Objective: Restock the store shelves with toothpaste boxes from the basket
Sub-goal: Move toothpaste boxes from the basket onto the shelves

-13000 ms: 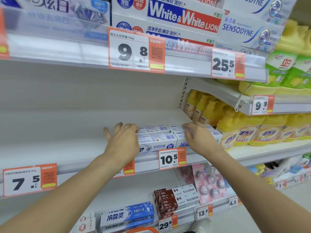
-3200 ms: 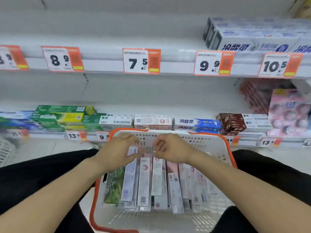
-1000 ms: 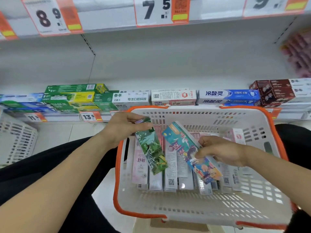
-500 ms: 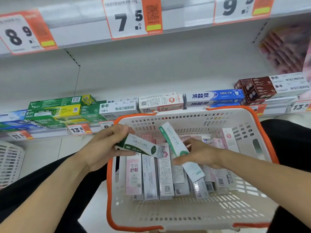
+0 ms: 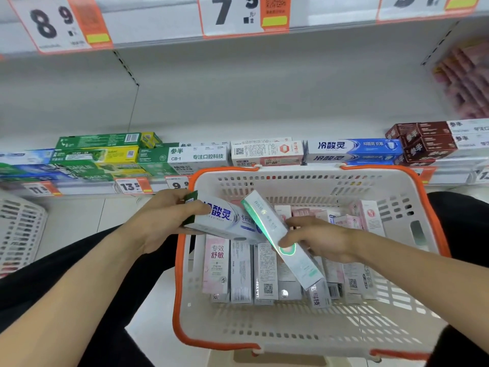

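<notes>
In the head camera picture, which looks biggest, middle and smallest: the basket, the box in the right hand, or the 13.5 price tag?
1. basket
2. box held by the right hand
3. 13.5 price tag

The tag sits farther from the camera, which shrinks it, but the order looks safe.

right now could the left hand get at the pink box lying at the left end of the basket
Probably not yet: the left hand already grips a white and blue box right above the pink box. Nothing else covers it in the basket.
</notes>
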The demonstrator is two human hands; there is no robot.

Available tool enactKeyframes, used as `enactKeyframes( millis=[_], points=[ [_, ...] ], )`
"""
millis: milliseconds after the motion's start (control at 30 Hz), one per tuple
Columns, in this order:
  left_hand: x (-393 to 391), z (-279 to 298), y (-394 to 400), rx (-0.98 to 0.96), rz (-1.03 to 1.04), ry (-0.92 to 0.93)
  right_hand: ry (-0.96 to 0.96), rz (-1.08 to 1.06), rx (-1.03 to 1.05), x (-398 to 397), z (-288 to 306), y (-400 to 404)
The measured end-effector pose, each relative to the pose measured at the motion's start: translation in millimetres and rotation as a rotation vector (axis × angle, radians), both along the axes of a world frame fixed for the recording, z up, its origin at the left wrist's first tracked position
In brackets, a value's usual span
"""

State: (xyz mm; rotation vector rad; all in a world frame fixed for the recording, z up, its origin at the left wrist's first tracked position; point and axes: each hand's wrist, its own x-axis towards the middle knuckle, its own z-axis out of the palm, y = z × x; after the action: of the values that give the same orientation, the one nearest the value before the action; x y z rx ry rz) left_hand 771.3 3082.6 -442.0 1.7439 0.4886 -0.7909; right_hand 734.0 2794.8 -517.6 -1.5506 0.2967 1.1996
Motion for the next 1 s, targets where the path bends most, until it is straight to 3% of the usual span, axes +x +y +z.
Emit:
enactKeyframes(
  millis=[133,267,600,767,1000],
  points=[
    [1.2,1.9,2.6,-0.048,-0.015,-0.036,-0.071,-0.016,-0.065,8.2,6.9,0.8],
    [-1.5,5.5,0.1,-0.120,-0.113,-0.060,-0.023,-0.077,0.045,17.2,19.9,-4.2],
    [-2.5,15.2,-12.3,-0.304,-0.200,-0.091,-0.248,0.064,-0.050,34.7,70.9,-46.1],
    [-2.3,23.0,-31.2,-0.339,-0.194,-0.025,-0.206,0.001,0.042,29.1,75.0,-65.9],
    [0.3,49.6,-73.9,-0.416,-0.250,-0.080,-0.189,-0.141,0.198,23.8,99.5,-103.5]
  ],
)
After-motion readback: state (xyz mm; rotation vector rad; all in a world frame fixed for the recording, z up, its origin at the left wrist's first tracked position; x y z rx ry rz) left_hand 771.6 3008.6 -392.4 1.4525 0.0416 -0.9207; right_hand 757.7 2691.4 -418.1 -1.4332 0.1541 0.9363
